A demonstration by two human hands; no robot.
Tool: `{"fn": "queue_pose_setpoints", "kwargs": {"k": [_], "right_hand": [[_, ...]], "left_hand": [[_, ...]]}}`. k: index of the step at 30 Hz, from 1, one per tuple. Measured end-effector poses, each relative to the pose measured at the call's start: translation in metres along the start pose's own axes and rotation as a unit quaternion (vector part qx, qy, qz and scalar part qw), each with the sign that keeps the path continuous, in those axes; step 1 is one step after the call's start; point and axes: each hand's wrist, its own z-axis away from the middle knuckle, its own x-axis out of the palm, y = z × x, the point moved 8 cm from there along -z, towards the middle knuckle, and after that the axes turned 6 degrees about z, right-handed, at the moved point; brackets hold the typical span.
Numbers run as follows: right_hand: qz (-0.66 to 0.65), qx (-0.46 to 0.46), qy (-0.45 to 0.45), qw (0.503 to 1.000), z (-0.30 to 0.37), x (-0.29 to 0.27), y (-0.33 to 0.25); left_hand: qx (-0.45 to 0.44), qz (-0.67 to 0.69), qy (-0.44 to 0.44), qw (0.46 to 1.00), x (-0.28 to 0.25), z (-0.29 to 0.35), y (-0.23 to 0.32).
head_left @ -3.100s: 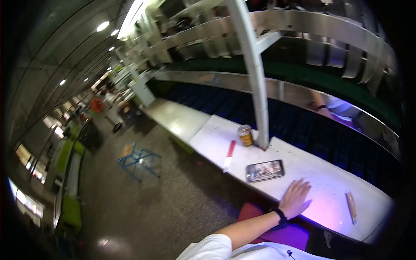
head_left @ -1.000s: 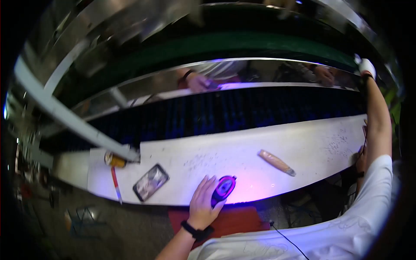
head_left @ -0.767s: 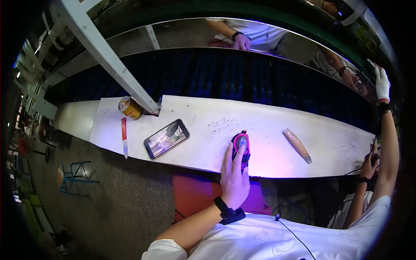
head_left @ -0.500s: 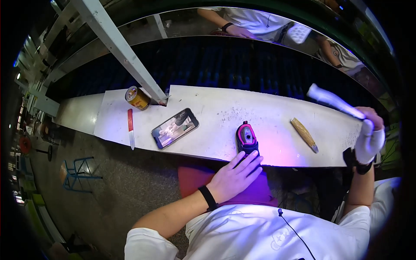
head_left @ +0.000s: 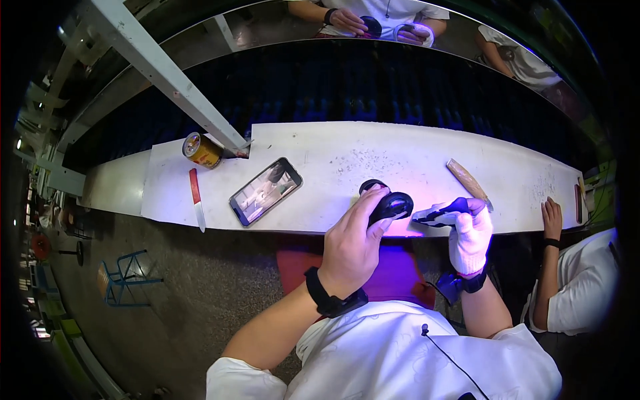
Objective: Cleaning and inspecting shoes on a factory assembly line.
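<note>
My left hand (head_left: 351, 248) is wrapped round a small dark shoe (head_left: 391, 209), lifted and tilted just above the table's front edge. Its rounded black end faces up between my fingers and thumb; my hand hides much of the rest. My right hand (head_left: 471, 235), in a white knitted glove, pinches a limp-looking black-and-white piece (head_left: 440, 213), perhaps a cloth. That piece lies just right of the shoe, with a narrow gap between them. A wooden-looking handled tool (head_left: 469, 183), light brown, lies on the table beyond my right hand.
On the white-covered table (head_left: 313, 193) lie a phone (head_left: 267, 191) and a red-handled knife (head_left: 197, 200), with a gold can (head_left: 202, 151) behind. A grey metal post (head_left: 167, 77) rises at the back left. A co-worker's hand (head_left: 552, 217) rests on the right end. A blue-legged stool (head_left: 127, 277) stands left.
My left hand has lifted and tilted the shoe, which stood on the table. My gloved right hand has come in from the far right. The long white thing it held there was blurred.
</note>
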Motion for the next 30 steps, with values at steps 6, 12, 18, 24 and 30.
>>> {"fn": "queue_pose_setpoints", "kwargs": {"k": [6, 12, 18, 24, 30], "right_hand": [[-0.172, 0.063, -0.127, 0.975, 0.008, 0.028, -0.008], [-0.140, 0.061, -0.155, 0.976, 0.013, 0.079, -0.015], [-0.128, -0.012, -0.096, 0.987, 0.023, 0.078, -0.011], [-0.110, -0.035, -0.079, 0.990, 0.038, 0.080, -0.009], [-0.108, -0.067, -0.090, 0.988, 0.042, 0.082, -0.006]], "left_hand": [[0.072, 0.061, 0.028, 0.995, 0.017, 0.021, -0.008], [0.040, 0.053, -0.002, 0.998, 0.010, 0.026, -0.006], [-0.005, 0.117, -0.029, 0.993, 0.016, 0.042, -0.007], [-0.063, 0.226, 0.047, 0.971, 0.029, 0.073, -0.024], [-0.047, 0.228, 0.061, 0.971, 0.027, 0.076, -0.023]]}}
